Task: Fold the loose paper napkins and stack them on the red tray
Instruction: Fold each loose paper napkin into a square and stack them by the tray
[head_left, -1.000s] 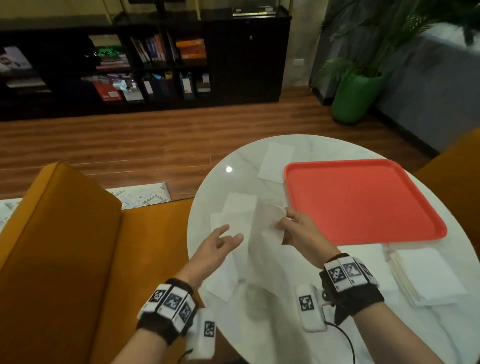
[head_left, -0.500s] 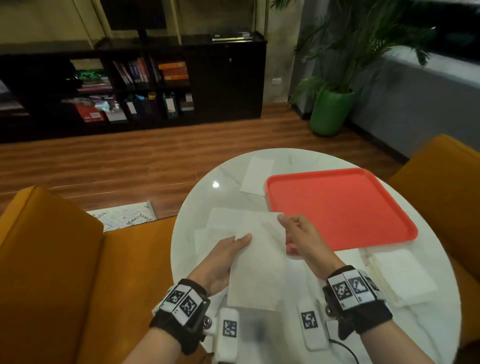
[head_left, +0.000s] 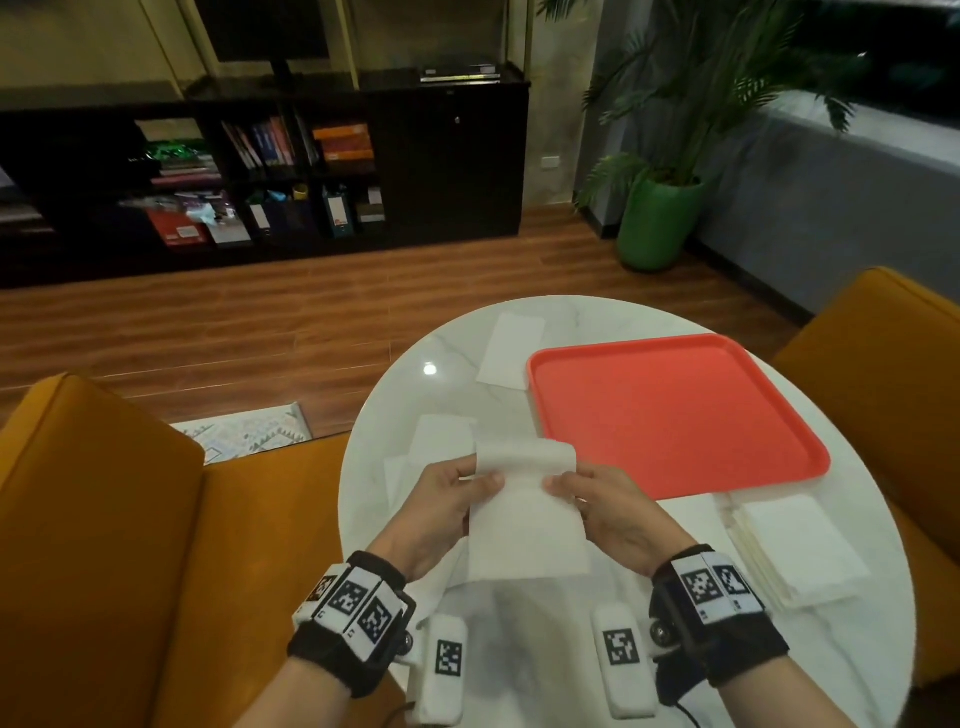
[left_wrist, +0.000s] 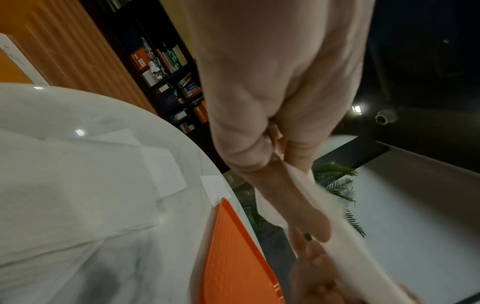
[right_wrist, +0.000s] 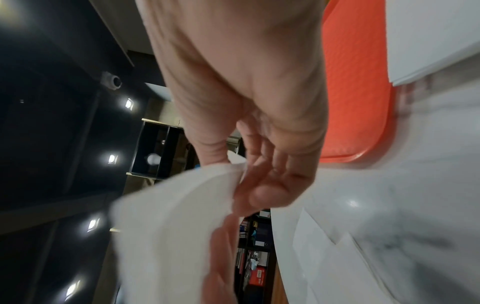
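Observation:
A white paper napkin (head_left: 524, 519) hangs above the near part of the round marble table (head_left: 649, 649), its top edge curled over toward me. My left hand (head_left: 457, 488) pinches its upper left corner and my right hand (head_left: 576, 486) pinches its upper right corner. The left wrist view shows the napkin (left_wrist: 324, 209) edge-on between thumb and fingers; the right wrist view shows the napkin (right_wrist: 182, 216) bent over at my fingertips. The red tray (head_left: 665, 415) lies flat, far right of my hands, with nothing on it. Loose napkins (head_left: 441, 441) lie on the table under my hands.
A stack of white napkins (head_left: 795, 551) sits near the tray's near right corner. One single napkin (head_left: 511, 351) lies by the tray's far left corner. Orange armchairs (head_left: 104, 519) flank the table left and right. A potted plant (head_left: 660, 223) stands on the floor beyond.
My left hand has taken hold of the napkin's left corner. Both hands have drawn closer to me and lifted the sheet, and its top edge has folded over toward me.

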